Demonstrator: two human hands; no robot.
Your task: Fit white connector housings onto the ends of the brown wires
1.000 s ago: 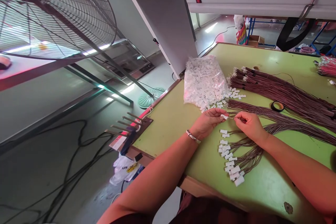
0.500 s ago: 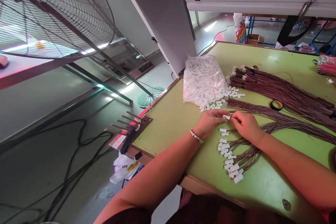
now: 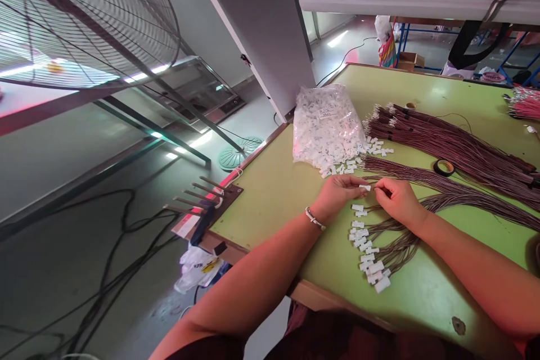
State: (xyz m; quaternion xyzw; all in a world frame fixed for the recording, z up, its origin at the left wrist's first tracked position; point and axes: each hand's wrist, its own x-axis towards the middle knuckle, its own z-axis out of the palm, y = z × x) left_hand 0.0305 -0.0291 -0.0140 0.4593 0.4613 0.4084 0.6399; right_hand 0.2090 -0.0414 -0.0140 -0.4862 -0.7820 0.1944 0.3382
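Note:
Between the thumb and fingers of my left hand [image 3: 337, 194] is a small white connector housing [image 3: 365, 187]. My right hand [image 3: 396, 199] is closed in a pinch just right of it, on a thin brown wire [image 3: 373, 188] that shows only as a short piece. Below my hands lie several wires with white connectors [image 3: 366, 259] on their ends, their brown leads [image 3: 405, 242] running under my right forearm. Beyond my hands, loose white housings [image 3: 346, 167] spill beside a clear plastic bag [image 3: 327, 124] full of them. A bundle of brown wires [image 3: 405, 171] stretches to the right.
A thicker wire bundle [image 3: 442, 143] and a roll of black tape [image 3: 444, 167] lie farther back on the green tabletop [image 3: 261, 202]. A pronged rack [image 3: 211, 197] is fixed at the left edge. A large fan [image 3: 97, 22] stands left; red wires [image 3: 525, 104] lie far right.
My right hand has shifted slightly right, widening the small gap from the housing in my left hand. The whole view has moved a little; the things on the table lie as before.

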